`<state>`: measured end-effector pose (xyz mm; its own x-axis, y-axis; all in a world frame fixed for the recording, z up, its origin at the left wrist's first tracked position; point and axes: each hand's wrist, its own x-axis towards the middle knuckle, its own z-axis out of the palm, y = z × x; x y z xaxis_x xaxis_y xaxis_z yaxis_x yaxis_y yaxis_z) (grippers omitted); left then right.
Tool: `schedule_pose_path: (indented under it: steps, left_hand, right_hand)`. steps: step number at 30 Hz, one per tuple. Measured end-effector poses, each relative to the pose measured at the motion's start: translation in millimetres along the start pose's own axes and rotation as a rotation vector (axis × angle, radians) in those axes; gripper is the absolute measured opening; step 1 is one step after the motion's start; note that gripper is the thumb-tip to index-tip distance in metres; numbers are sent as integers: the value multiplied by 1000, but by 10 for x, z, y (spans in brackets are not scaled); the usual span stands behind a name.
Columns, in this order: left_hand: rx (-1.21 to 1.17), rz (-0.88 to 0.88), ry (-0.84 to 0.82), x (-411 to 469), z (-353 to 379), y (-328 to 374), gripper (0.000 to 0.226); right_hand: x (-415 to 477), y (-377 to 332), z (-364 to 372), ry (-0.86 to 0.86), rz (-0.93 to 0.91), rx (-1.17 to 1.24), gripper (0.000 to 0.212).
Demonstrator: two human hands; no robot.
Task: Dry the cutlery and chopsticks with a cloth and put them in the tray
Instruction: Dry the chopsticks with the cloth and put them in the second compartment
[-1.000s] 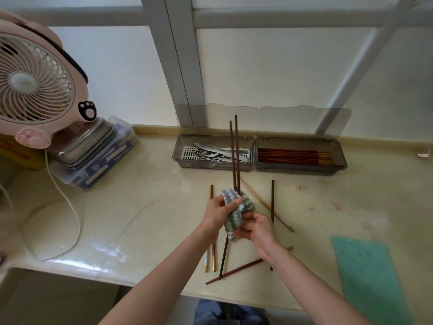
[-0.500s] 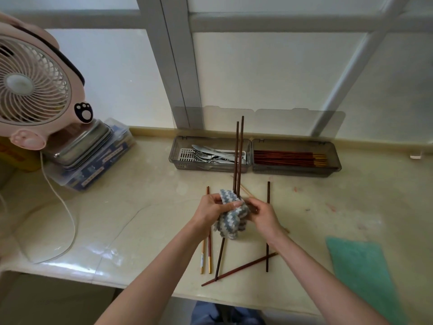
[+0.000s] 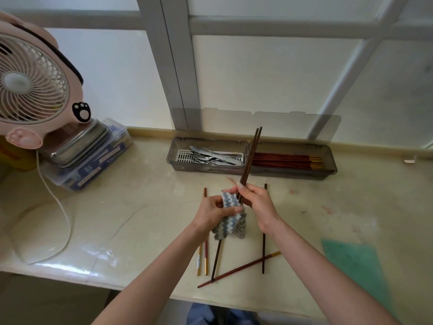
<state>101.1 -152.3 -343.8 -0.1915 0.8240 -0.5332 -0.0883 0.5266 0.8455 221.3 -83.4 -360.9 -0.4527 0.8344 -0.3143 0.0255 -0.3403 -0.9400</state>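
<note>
My left hand (image 3: 212,211) grips a blue-and-white knitted cloth (image 3: 230,218) above the counter. My right hand (image 3: 256,202) pinches a pair of dark brown chopsticks (image 3: 250,160) that stand nearly upright, tips leaning toward the tray; their lower ends are hidden behind the cloth and hand. Several loose chopsticks (image 3: 216,259) lie on the counter under my hands. The grey tray (image 3: 328,171) at the back holds forks and knives (image 3: 212,156) in its left compartment and red-brown chopsticks (image 3: 285,158) in its right one.
A pink fan (image 3: 30,83) stands at the far left on a metal tin (image 3: 77,143) and a plastic box, its white cord (image 3: 59,207) looping over the counter. A green cloth (image 3: 353,266) lies at the right front. The window frame rises behind the tray.
My right hand has slid up from beside the cloth and now pinches the chopstick pair above it. The pair has tilted to the right. My left hand still holds the cloth.
</note>
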Motion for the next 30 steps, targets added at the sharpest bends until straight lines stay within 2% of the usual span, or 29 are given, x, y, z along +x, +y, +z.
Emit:
schedule_pose_path:
  steps: [4, 6, 9, 10, 12, 16, 18, 21, 23, 30]
  left_hand:
    - [34, -21, -21, -2, 7, 57, 19]
    - [76, -13, -9, 13, 9, 78, 23]
    - [104, -41, -3, 10, -25, 32, 25]
    - [81, -52, -8, -9, -45, -4, 25]
    - [-3, -53, -16, -48, -72, -46, 24]
    - [-115, -12, -9, -36, -38, 50, 20]
    - [-161, 22, -17, -22, -3, 122, 19]
    - [-196, 48, 1, -25, -22, 177, 23]
    - [-212, 45, 18, -20, -37, 179, 24]
    - [-223, -8, 86, 50, -62, 126, 30]
  right_hand:
    - [88, -43, -67, 28, 57, 61, 26]
    - [156, -91, -111, 76, 82, 165, 25]
    - [342, -313, -427, 329, 71, 372, 21]
    - [438, -400, -620, 427, 18, 315, 20]
    - [594, -549, -1004, 496, -107, -8, 18]
    - [763, -592, -1497, 436, -162, -1153, 14]
    - [816, -571, -1643, 349, -146, -1493, 17]
    - [931, -484, -1778, 279, -92, -1719, 21]
    - [1022, -426, -1802, 259, -66, -1768, 24]
    - [1243, -269, -1946, 169, 69, -1535, 24]
